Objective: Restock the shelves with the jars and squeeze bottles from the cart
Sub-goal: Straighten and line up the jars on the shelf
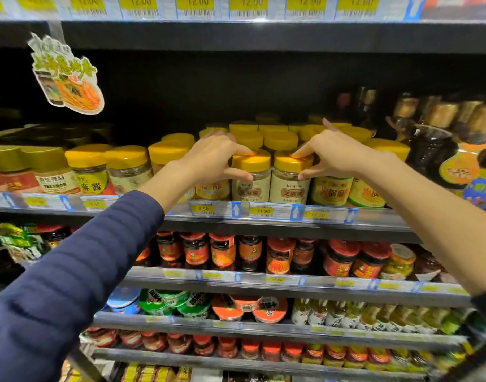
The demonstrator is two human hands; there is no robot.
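Two yellow-lidded jars with cream labels stand side by side at the front edge of the shelf [264, 220]. My left hand [217, 158] grips the left jar [251, 180], forefinger on its lid and thumb on its side. My right hand [335, 155] holds the right jar [290, 183] in the same pinch. Both jars stand upright on the shelf. More yellow-lidded jars [266, 136] fill the rows behind and to both sides.
Dark sauce bottles [429, 150] stand right of the jars. A paper promo tag [68, 75] hangs from the upper shelf at left. Red-lidded jars [225, 252] line the shelf below, with bowls and small bottles lower still. The cart is out of view.
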